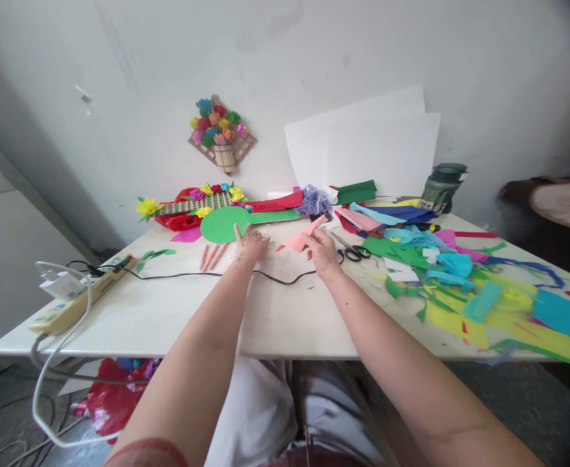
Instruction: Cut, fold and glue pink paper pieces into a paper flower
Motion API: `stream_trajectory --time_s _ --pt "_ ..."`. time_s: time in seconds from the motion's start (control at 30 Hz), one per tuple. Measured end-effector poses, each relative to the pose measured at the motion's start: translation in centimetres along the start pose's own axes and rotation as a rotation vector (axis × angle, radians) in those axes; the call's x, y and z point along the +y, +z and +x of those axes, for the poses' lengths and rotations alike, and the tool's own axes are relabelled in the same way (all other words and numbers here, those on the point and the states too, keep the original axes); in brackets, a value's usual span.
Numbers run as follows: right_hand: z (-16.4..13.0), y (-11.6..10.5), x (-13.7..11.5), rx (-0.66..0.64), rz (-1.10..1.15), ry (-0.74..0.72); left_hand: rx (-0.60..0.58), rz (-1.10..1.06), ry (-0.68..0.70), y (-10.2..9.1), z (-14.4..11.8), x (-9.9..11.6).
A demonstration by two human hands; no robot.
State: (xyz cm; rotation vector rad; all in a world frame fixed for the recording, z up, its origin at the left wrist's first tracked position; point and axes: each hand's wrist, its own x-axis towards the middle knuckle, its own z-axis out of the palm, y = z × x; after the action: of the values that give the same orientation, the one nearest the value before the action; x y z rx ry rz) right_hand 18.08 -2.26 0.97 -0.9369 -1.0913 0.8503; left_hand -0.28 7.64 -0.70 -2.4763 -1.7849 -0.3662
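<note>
The right hand (321, 250) pinches a pink paper piece (301, 240) in closed fingers; the left hand (250, 245) lies flat, fingers spread, on the worktop (168, 311) beside it.

Upper middle of the frame, a paper flower bouquet (220, 131) hangs tilted on the grey wall. Right of it, white sheets (372, 146) lean against that wall. Centre left, a striped woven piece (194, 205) ringed with paper flowers lies over red plastic. At the left edge, a yellow power strip (83, 293) sits on the white table (168, 318), a black cable (182, 275) snaking away from it. Right of centre, scissors (353, 249) lie flat. A dark green jar (443, 187) stands at the back right. Lower left, under the table, sits a red bag (112, 399).
</note>
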Motion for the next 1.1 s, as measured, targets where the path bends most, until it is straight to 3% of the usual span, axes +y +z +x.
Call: stream_trajectory --time_s 0.1,0.2,0.33,0.5,0.63,0.83,0.97,1.1 --pt "-0.1 -0.2 0.2 -0.004 -0.003 -0.01 0.049 -0.017 0.038 0.3 -0.1 0.9" --pt "-0.1 -0.4 0.3 -0.012 -0.011 -0.026 0.01 -0.075 0.115 0.9 0.2 1.6" --pt "-0.1 -0.5 0.2 -0.025 -0.013 -0.028 0.061 -0.18 -0.083 0.8 0.5 1.2" --pt "-0.1 -0.1 -0.1 -0.098 -0.002 -0.001 0.247 -0.314 -0.151 -1.5 0.3 1.4" --pt "-0.1 -0.1 0.0 -0.148 0.021 -0.008 0.266 -0.718 -0.256 -3.0 -0.8 2.9" --pt "-0.3 -0.5 0.2 -0.201 -0.028 -0.016 0.085 -1.392 -0.226 -2.4 -3.6 4.5" --pt "-0.5 -0.3 0.1 -0.268 -0.073 -0.025 0.158 -1.665 -0.24 -1.3 -4.3 4.6" --pt "-0.5 0.0 0.2 -0.295 0.057 0.052 0.202 -1.824 -0.21 -0.9 -4.6 4.5"
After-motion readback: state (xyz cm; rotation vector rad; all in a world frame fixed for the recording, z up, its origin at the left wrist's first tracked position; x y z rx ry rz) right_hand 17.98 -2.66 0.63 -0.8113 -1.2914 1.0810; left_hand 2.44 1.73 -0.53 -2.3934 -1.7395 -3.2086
